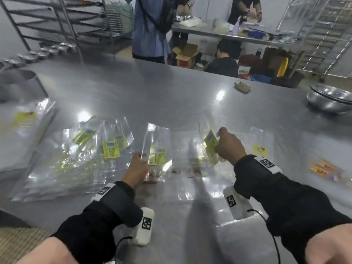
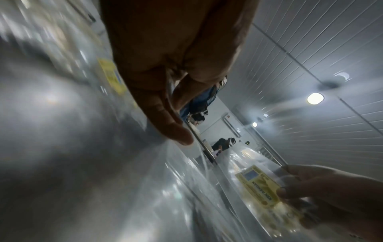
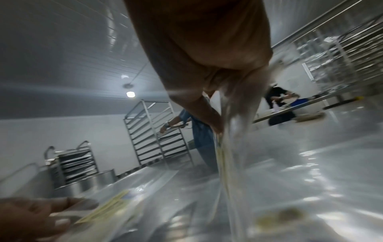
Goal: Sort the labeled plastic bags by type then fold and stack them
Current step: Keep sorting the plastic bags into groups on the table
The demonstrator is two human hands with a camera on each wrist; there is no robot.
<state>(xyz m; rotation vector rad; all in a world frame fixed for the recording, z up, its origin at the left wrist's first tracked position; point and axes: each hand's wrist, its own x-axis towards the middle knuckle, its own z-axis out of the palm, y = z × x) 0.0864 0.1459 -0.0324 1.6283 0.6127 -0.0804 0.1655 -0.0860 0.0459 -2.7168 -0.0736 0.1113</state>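
Both hands hold clear plastic bags just above the steel table (image 1: 190, 96). My left hand (image 1: 141, 161) pinches the edge of a bag with a yellow-green label (image 1: 157, 156); the left wrist view shows the film between thumb and fingers (image 2: 176, 101). My right hand (image 1: 221, 143) grips a second bag by its yellow-green label (image 1: 210, 142), lifted and tilted on edge (image 3: 232, 139). More clear bags lie flat under and between the hands. A loose pile of same-label bags (image 1: 106, 147) lies to the left.
A flat stack of bags with a paler label (image 1: 24, 119) sits far left beside a metal tub (image 1: 19, 82). Right of my hand lie a bag with a small yellow label (image 1: 260, 149) and orange-labelled bags (image 1: 323, 169). Steel bowls (image 1: 331, 98) and a cloth (image 1: 242, 86) sit further back. People stand beyond the table.
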